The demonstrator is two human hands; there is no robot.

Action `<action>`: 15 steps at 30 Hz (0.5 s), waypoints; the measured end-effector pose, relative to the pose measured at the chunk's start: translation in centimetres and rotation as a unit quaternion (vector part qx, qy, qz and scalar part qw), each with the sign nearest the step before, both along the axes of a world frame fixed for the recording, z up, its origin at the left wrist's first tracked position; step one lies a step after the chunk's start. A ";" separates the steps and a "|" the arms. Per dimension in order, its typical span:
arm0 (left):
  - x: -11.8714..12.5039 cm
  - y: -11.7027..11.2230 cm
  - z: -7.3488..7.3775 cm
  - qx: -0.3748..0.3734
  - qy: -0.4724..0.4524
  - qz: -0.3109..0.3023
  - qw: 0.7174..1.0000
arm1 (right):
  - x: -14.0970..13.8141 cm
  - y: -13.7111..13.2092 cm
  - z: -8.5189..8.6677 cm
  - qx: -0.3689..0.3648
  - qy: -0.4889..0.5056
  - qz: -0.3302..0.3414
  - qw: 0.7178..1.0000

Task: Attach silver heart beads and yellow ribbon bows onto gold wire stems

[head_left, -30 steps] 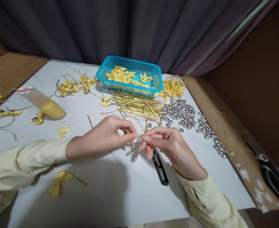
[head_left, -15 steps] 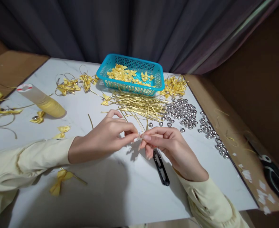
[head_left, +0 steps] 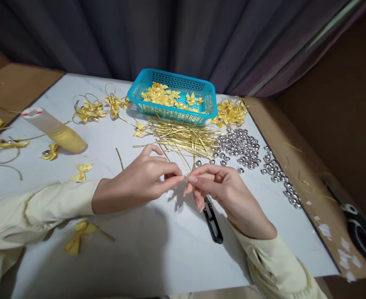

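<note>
My left hand [head_left: 142, 182] and my right hand [head_left: 223, 191] meet fingertip to fingertip above the middle of the white table [head_left: 158, 249]. Both are pinched on one tiny pale piece between them, too small to name. Black thread snips [head_left: 213, 224] lie on the table just under my right hand. Behind the hands lies a heap of thin gold strips [head_left: 183, 139], with a pile of silver beads [head_left: 239, 149] to its right.
A blue basket [head_left: 173, 110] with yellow bows stands at the back. More yellow bows [head_left: 88, 112] lie left of it, one bow [head_left: 80, 238] near my left sleeve. A yellow ribbon spool [head_left: 55, 131] lies at the left. Black scissors [head_left: 362, 232] rest on the brown surface at the right.
The hands have stayed pinched together and shifted only slightly; the view has tilted a little, moving everything up in the picture.
</note>
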State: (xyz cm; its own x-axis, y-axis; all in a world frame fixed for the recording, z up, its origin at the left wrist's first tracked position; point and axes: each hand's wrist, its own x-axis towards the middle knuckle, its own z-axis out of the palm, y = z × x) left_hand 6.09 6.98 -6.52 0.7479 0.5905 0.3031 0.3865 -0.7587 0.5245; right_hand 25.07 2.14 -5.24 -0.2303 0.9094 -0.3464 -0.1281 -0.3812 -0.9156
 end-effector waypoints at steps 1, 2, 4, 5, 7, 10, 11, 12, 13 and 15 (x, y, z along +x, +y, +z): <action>0.0 0.0 0.0 -0.007 0.002 0.003 1.000 | 0.0 0.0 0.0 0.000 -0.005 -0.002 1.000; 0.0 0.0 0.0 -0.013 0.004 0.005 1.000 | 0.0 -0.1 0.0 0.000 -0.008 -0.005 1.000; 0.1 0.1 0.0 -0.023 0.005 0.008 1.000 | 0.0 -0.1 -0.1 0.001 -0.010 -0.009 1.000; 0.1 0.1 0.1 -0.028 0.005 0.009 1.000 | 0.0 0.0 -0.2 0.002 -0.011 -0.011 1.000; 0.2 0.1 0.1 -0.032 0.007 0.010 0.999 | 0.0 0.0 -0.2 0.001 -0.014 -0.010 1.000; 0.2 0.1 0.1 -0.021 0.004 0.009 1.000 | -0.1 0.1 -0.2 -0.002 -0.024 -0.006 1.000; 0.2 0.0 0.1 -0.018 0.002 0.008 1.000 | -0.1 0.0 -0.2 -0.002 -0.026 -0.006 1.000; 0.2 0.0 0.1 -0.017 0.002 0.006 1.000 | -0.1 0.0 -0.2 -0.002 -0.028 -0.006 1.000; 0.2 0.0 0.1 -0.018 0.002 0.005 1.000 | -0.2 0.0 -0.2 -0.001 -0.028 -0.006 1.000; 0.1 0.0 0.0 -0.025 0.004 0.004 1.000 | -0.2 0.0 -0.2 -0.002 -0.028 -0.010 1.000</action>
